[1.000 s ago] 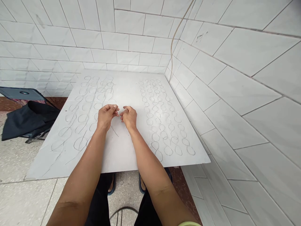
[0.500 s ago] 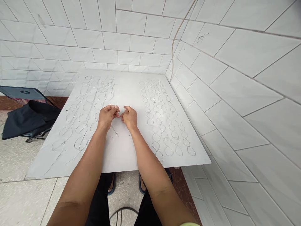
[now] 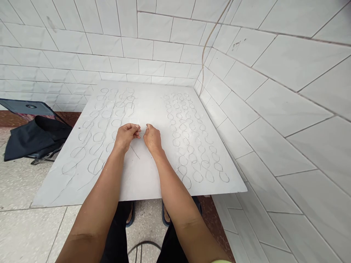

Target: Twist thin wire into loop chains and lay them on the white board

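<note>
My left hand (image 3: 127,136) is above the middle of a white board (image 3: 149,96), thumb and fingers pinched on a thin wire. A straight tail of that wire (image 3: 135,152) slants down to the right below the hand. Close beside it, my right hand (image 3: 153,138) is closed, its fingertips curled towards the left hand with a small gap between them. What the right fingers hold, if anything, is too fine to make out. Faint loops show just beyond the left fingertips.
Thin dark figure-eight loops (image 3: 197,176) lie in rows on the board's right side. Larger rings with long tails (image 3: 98,137) cover the left. Tiled walls (image 3: 260,80) border the back and right. A cable (image 3: 203,54) hangs in the corner. Black cloth (image 3: 33,137) drapes a chair at left.
My right hand's fingers have curled in more tightly, and the hand has shifted slightly right. My left hand keeps its pinch on the wire. The view has moved a little.
</note>
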Demonstrator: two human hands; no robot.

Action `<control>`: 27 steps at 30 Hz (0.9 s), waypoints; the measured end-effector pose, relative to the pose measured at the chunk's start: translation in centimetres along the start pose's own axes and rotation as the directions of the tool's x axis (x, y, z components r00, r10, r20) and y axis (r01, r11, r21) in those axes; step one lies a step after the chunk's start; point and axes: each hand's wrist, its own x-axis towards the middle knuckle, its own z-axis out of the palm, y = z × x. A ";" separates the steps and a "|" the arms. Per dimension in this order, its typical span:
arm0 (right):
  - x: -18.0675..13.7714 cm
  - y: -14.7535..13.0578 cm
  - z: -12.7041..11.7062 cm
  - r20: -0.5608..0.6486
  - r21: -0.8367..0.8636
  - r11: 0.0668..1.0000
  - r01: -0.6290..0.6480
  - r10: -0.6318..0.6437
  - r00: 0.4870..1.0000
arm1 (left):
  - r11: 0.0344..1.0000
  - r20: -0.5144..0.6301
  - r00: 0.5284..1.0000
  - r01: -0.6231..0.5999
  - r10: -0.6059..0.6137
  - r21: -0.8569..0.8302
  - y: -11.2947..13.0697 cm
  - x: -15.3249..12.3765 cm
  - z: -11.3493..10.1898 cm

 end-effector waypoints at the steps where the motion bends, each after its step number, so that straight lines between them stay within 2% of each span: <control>1: 0.0 0.1 0.0 0.010 0.001 1.000 0.001 -0.001 1.000 | 1.000 0.000 1.000 0.001 -0.001 0.005 0.0 0.0 0.0; 8: -0.1 0.2 -0.3 0.007 0.126 0.991 0.037 -0.039 0.999 | 1.000 0.008 1.000 0.017 -0.017 0.023 -0.1 0.1 -0.1; 13: -0.2 -0.2 -0.4 0.050 0.031 0.998 0.059 -0.060 0.997 | 0.999 -0.006 1.000 0.027 -0.027 0.037 -0.2 0.2 -0.3; 19: -0.3 -0.2 -0.5 0.119 0.075 0.989 0.127 -0.136 0.984 | 0.994 0.015 0.998 0.056 -0.058 0.091 -0.1 0.2 -0.4; 22: -0.2 0.0 -0.5 0.157 -0.005 0.980 0.197 -0.194 0.968 | 0.987 0.025 0.996 0.076 -0.081 0.139 0.1 0.0 -0.4; 27: -0.2 0.2 -0.7 0.264 -0.311 0.885 0.346 -0.269 0.926 | 0.980 0.046 0.994 0.088 -0.097 0.178 0.0 0.0 -0.7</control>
